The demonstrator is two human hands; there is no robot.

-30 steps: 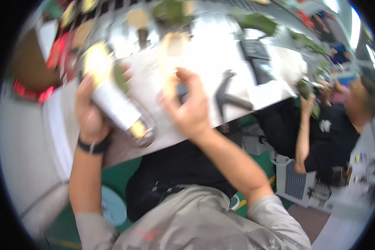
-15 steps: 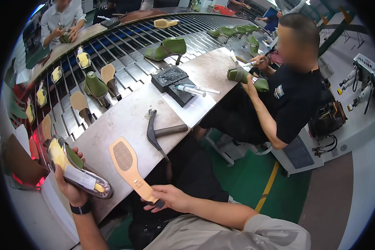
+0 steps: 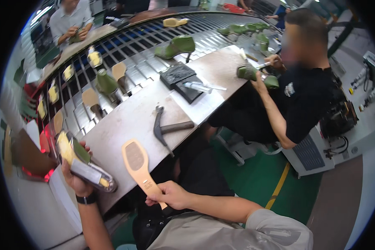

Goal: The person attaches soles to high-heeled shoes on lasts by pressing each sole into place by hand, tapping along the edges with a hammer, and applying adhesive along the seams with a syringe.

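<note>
My left hand (image 3: pixel 74 177) grips a shoe upper on a last (image 3: pixel 80 161), its yellow-and-white underside turned up and some green showing at its side. In my right hand (image 3: pixel 174 196) is a tan shoe sole (image 3: pixel 136 160), pinched at its narrow heel end, the wide toe part pointing away from me. The sole is held above the near edge of the pale worktable (image 3: pixel 112 129), apart from the shoe. Beyond the sole, a hammer (image 3: pixel 160 130) lies on the tabletop.
Dark blocks (image 3: pixel 181 81) and a syringe-like tube (image 3: pixel 198 86) lie farther along the table. A slatted conveyor (image 3: pixel 141 68) carries green heeled shoes (image 3: pixel 177 48) and loose soles (image 3: pixel 91 98). At the right sits a co-worker (image 3: pixel 306 79) holding a green shoe (image 3: pixel 248 72).
The whole view has shifted, with the scene sliding slightly rightward. My right hand still holds the sole, now turned a little more upright; the shoe stays in my left hand.
</note>
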